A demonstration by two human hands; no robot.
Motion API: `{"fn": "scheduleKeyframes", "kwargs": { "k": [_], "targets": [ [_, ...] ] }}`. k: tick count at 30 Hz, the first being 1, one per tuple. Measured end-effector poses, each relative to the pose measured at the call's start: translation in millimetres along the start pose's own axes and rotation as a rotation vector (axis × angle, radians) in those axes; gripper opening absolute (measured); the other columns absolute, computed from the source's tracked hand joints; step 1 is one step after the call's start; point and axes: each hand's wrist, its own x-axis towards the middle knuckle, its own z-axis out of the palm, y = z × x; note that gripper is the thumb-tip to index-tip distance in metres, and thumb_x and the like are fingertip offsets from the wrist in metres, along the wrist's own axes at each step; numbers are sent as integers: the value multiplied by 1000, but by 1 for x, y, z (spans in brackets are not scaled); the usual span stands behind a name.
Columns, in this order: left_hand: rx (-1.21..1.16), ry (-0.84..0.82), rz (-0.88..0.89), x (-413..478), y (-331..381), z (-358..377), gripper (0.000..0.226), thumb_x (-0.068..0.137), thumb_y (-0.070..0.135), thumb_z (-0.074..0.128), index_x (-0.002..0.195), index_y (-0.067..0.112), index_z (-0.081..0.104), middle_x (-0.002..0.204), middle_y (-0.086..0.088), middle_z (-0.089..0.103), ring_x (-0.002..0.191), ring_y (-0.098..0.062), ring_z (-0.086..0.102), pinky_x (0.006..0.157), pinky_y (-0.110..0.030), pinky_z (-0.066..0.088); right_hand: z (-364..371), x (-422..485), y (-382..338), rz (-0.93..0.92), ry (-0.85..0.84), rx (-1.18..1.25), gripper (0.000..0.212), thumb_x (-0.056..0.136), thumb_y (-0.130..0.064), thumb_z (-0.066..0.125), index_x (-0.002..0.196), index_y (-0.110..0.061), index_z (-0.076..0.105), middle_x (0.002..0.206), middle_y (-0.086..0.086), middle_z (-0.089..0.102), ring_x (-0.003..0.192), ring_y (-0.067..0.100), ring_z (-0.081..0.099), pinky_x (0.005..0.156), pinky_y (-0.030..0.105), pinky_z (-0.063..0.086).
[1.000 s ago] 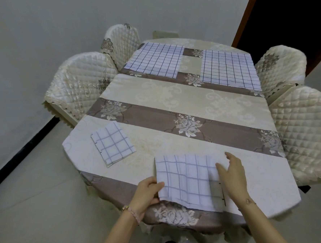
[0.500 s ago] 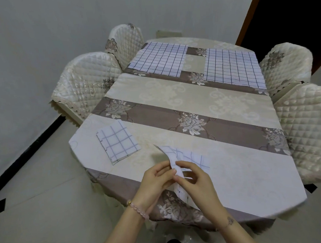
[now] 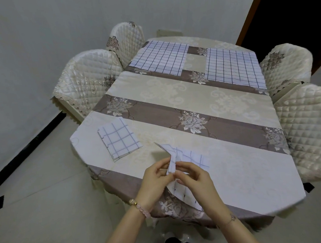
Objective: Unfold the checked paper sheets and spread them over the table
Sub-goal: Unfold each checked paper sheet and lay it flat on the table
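Held a half-opened sheet (image 3: 195, 159) of checked paper at lower centre of the frame, over the near edge of the table (image 3: 240, 174). Gripped it with both hands: left hand (image 3: 155, 178) and right hand (image 3: 195, 183) each curled tight, thumb and fingers pinching a bunched ridge of the paper, fingertips almost meeting. Had one flap poking up toward the upper left, another part lying flat on the cloth to the right, and a third hanging down past the table edge beneath the right hand. Wore a pink bead bracelet (image 3: 140, 209) on the left wrist and a thin chain (image 3: 230, 220) on the right.

Had a folded sheet (image 3: 119, 138) lying flat at centre left, near the hands but apart from them, small, square and turned at a slant on the pale band of cloth. Had two more spread wide at the far end, upper middle of the frame: a left open sheet (image 3: 161, 58) and a right open sheet (image 3: 233, 68), side by side, with a strip of flowered cloth between. Had quilted chairs drawn up along both sides: a near left chair (image 3: 89, 77), a far left chair (image 3: 126, 39), a far right chair (image 3: 286, 64) and a near right chair (image 3: 310, 127).
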Motion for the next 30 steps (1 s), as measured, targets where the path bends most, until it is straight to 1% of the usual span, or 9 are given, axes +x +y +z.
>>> {"fn": "scheduleKeyframes", "kwargs": {
  "k": [3,6,9,12,16,20,24,27,30],
  "targets": [
    [119,-2,51,-1,4,2,41,81,-4,64,99,32,64,82,17,72,82,6,67,70,-9,49,1,4,0,24,9,-1,26,78,-28,74,102,-24,68,99,-7,72,95,7,68,90,38,55],
    [202,52,76,1,3,4,44,80,-10,60,100,28,66,85,21,66,79,17,62,68,-4,46,3,6,-1,11,24,0,19,77,-20,75,95,-20,67,85,-15,72,83,-2,67,77,23,55],
    [247,78,99,2,3,5,33,80,-6,64,104,16,71,85,17,70,83,9,66,72,-8,49,2,8,-3,-17,82,-34,7,82,-18,70,89,-16,69,82,-10,73,82,1,67,76,22,53],
    [189,87,111,4,8,2,35,75,-4,70,87,29,70,79,11,73,79,-1,68,73,-15,53,-6,10,-7,-47,61,2,6,85,-10,66,84,-11,72,81,2,75,83,15,71,77,30,57],
    [176,133,141,8,21,-15,24,78,-5,66,79,19,67,77,3,67,68,3,58,66,-9,47,-30,14,-14,-81,121,47,15,86,-5,63,76,-12,70,71,-2,68,69,7,63,66,20,54],
    [-69,222,82,13,33,-44,12,90,3,55,81,9,59,81,-2,60,75,-7,58,67,-16,51,-65,22,-14,-13,181,227,19,93,-8,54,76,-11,62,76,1,60,77,16,55,81,34,50],
    [-78,434,23,34,44,-75,18,95,10,45,79,17,52,76,-3,50,60,-4,50,60,-22,44,-100,35,-16,-34,211,246,27,92,-25,58,95,1,63,87,11,60,83,22,53,89,39,49],
    [104,591,108,53,53,-91,8,93,16,49,92,15,57,100,-5,57,89,-15,52,77,-28,44,-121,47,-22,-28,211,159,14,89,-19,61,88,-6,68,84,11,61,80,20,54,78,32,50],
    [216,592,133,71,59,-99,12,94,18,49,100,11,56,102,-4,57,94,-16,51,73,-23,43,-135,63,-23,14,180,53,23,91,-18,59,88,4,66,77,10,57,73,19,50,66,26,46]
  ]
}}
